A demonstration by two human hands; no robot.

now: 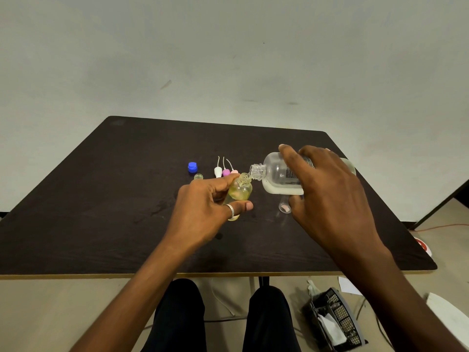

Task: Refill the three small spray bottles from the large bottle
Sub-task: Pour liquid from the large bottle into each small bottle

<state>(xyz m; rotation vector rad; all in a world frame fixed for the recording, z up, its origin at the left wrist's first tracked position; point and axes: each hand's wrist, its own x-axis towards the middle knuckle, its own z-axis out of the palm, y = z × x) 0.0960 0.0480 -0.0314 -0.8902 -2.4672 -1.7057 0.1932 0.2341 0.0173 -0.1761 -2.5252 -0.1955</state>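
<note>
The left hand (203, 207) is grasping a small spray bottle (239, 190); the right hand (327, 194) is grasping the tilted large bottle (276, 174), pouring; seemingly nearing full, so righting is coming next

large bottle (276, 175) label print, unreadable
</note>
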